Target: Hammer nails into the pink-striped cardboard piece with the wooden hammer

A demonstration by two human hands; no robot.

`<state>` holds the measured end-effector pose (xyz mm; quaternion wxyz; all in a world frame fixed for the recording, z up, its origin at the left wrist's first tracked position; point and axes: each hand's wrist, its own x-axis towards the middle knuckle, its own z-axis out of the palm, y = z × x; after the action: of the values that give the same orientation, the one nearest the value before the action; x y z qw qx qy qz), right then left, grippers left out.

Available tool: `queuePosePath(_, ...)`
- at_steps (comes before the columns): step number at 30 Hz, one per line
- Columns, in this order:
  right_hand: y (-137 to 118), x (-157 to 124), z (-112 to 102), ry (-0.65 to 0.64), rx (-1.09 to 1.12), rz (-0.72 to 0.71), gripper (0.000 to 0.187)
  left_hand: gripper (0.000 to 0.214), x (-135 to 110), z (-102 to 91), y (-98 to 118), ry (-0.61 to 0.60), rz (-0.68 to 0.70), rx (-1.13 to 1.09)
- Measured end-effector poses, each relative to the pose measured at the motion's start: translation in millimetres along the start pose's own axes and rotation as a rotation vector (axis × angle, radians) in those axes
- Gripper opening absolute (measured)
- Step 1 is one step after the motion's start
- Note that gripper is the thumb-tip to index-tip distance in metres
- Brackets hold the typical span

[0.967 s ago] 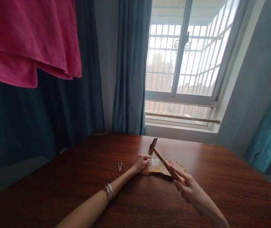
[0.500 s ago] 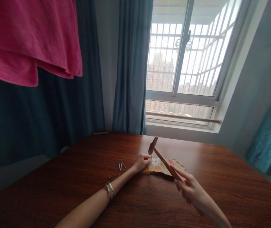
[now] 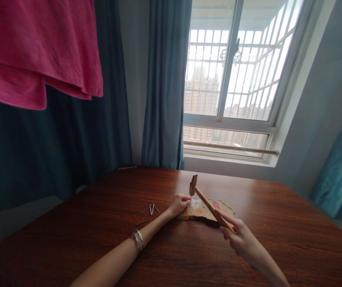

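My right hand (image 3: 237, 234) is wrapped round the wooden handle of a hammer (image 3: 208, 205). The hammer's dark head is just over a thin nail (image 3: 191, 197), apparently touching its top. Pinched between the fingertips of my left hand (image 3: 179, 204), the nail stands about upright at the far left part of a flat, speckled board-like piece (image 3: 202, 209). That piece has a ragged near edge and white, orange and pink patches; my left hand rests against its left end. Several loose nails (image 3: 151, 209) lie on the table left of my left forearm.
The brown wooden table (image 3: 99, 235) spreads under both arms. Behind it are a barred window (image 3: 230, 79) and a blue curtain (image 3: 166, 87). A pink cloth (image 3: 39, 52) hangs at upper left. A small strip-like object (image 3: 127, 167) lies at the table's far left edge.
The hammer head has tipped slightly right and down onto the nail's top. My left hand stays in place with the nail.
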<state>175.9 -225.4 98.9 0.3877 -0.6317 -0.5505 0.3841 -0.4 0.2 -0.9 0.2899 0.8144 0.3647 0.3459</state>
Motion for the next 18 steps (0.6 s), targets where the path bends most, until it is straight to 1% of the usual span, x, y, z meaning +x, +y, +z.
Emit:
queuePosePath(4,-1,0,0,-0.007,0.010,-0.028,0.057,0.029,-2,-1.6,5,0.001,-0.010,-0.016)
queuePosePath(10,-2,0,0,-0.008,0.008,-0.006,0.058,0.028,-3,-4.7,11,-0.008,-0.021,0.022)
queuePosePath(16,-1,-1,0,-0.011,0.026,0.006,0.059,0.030,-3,-4.4,12,-0.006,-0.022,-0.001)
queuePosePath(18,-3,-2,0,0.009,0.007,0.013,0.058,0.030,-3,-4.1,12,-0.011,-0.026,0.002)
